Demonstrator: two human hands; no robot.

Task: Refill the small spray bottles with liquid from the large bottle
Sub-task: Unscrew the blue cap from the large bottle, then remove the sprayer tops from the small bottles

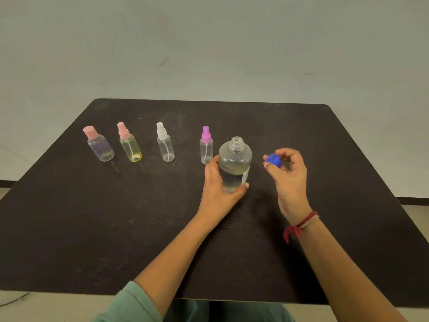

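The large clear bottle [235, 162] stands upright near the table's middle, its threaded neck uncapped and clear liquid inside. My left hand [218, 184] wraps around its lower half. To the right, my right hand [289, 175] pinches the bottle's blue cap [274, 160] above the table. Several small spray bottles stand in a row to the left: one with a pink flat cap [99, 145], a yellowish one with a pink sprayer [130, 144], a clear one with a white sprayer [164, 144] and a small one with a purple sprayer [206, 146], right beside the large bottle.
The dark square table [116, 228] fills most of the view, with a pale wall behind it. A red thread band circles my right wrist [299, 225].
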